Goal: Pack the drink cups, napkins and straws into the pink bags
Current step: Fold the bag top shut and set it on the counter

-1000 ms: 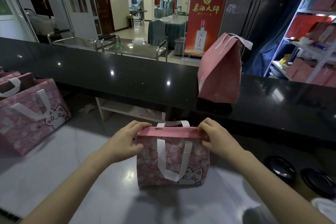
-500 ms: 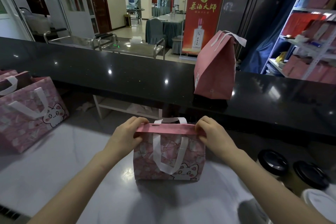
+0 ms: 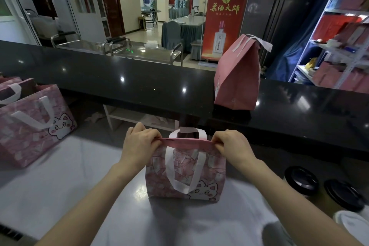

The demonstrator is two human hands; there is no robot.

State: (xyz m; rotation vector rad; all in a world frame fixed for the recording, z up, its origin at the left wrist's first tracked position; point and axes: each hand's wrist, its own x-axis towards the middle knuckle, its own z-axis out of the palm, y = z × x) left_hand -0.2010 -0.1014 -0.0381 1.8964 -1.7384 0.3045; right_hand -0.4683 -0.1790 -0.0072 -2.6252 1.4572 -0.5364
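A small pink bag point(image 3: 185, 173) with a white cat print and white ribbon handles stands upright on the light worktop in front of me. My left hand point(image 3: 140, 144) pinches the left end of its folded top edge. My right hand point(image 3: 232, 147) pinches the right end. The top is pressed flat shut, so what is inside is hidden. Two drink cups with black lids point(image 3: 301, 180) point(image 3: 343, 194) stand at the right, beside a white lid point(image 3: 353, 225) at the lower right corner.
Larger pink cat-print bags point(image 3: 34, 124) lean at the left of the worktop point(image 3: 60, 195). A tall plain pink bag point(image 3: 237, 78) stands on the raised black counter point(image 3: 139, 84) behind. Shelves with red and pink boxes point(image 3: 343, 46) fill the right.
My view has tilted slightly, bringing the lidded cups further into sight at the right. Both hands stay on the bag's top edge, pressing it flatter.
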